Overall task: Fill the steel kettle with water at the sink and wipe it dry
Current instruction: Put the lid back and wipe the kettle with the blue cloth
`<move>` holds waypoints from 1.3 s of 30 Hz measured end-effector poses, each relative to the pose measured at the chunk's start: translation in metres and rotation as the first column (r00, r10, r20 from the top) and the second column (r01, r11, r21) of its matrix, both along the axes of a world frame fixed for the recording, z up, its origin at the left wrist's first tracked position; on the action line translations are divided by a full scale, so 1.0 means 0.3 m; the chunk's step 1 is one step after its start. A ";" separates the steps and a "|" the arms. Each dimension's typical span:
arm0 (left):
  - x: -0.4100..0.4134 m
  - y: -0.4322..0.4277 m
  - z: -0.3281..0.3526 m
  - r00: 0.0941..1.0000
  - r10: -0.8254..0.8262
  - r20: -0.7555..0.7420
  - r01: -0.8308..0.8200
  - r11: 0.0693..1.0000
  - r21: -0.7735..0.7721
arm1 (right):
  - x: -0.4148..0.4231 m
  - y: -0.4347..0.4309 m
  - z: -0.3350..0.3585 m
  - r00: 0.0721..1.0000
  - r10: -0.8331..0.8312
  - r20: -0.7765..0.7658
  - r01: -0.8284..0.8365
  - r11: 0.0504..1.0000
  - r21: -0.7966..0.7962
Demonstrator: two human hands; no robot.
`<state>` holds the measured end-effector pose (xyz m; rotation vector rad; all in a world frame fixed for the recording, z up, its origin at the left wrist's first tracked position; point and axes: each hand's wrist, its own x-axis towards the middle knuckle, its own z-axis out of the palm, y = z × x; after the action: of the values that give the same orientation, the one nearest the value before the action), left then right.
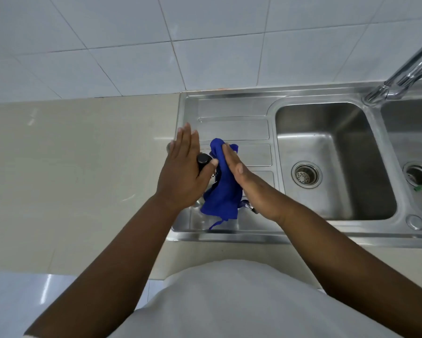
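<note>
**Two hands wipe the kettle with a blue cloth**

On the far left is a pale counter (71, 167). White wall tiles (156, 45) run along behind it.

Next comes the left hand (183, 172). It lies flat on top of the steel kettle (213, 179). Its fingers are straight and close together, pointing away from the person. Its thumb touches the black knob (203, 159) on the kettle's lid.

The kettle sits on the steel draining board (234, 113), just left of the sink bowl. Most of it is hidden under the hands and the cloth. Only small shiny bits peek out, one with little holes in it.

A blue cloth (223, 191) hangs over the kettle's right side. A thin end of it trails down toward the person.

The right hand (244, 181) presses the cloth against the kettle. Its fingers are straight and held together, with the palm flat on the cloth.

To the right is the sink bowl (327, 147) with a round drain (306, 175) in its floor. A shiny tap (405, 71) rises at the top right. Part of a second bowl (409, 132) shows at the right edge.

At the bottom, the person's white shirt (229, 301) is in view.
</note>
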<state>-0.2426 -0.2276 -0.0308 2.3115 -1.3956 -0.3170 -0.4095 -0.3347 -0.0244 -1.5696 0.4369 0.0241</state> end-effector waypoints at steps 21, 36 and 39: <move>0.049 -0.030 -0.019 0.970 -0.223 -0.099 0.211 0.970 -0.117 | 0.030 0.042 -0.079 0.989 -0.137 0.055 0.141 0.986 -0.092; 0.058 -0.030 -0.014 0.966 -0.246 -0.076 0.237 0.965 -0.110 | 0.053 0.023 -0.142 0.973 -0.229 0.021 0.230 0.966 -0.116; 0.059 -0.031 -0.013 0.961 -0.260 -0.094 0.249 0.961 -0.117 | 0.023 0.079 -0.141 0.968 -0.236 0.090 0.245 0.962 -0.117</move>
<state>-0.2249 -0.2369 -0.0347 2.0018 -1.6168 -0.4292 -0.4026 -0.3112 -0.0668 -1.6268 0.5765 -0.2541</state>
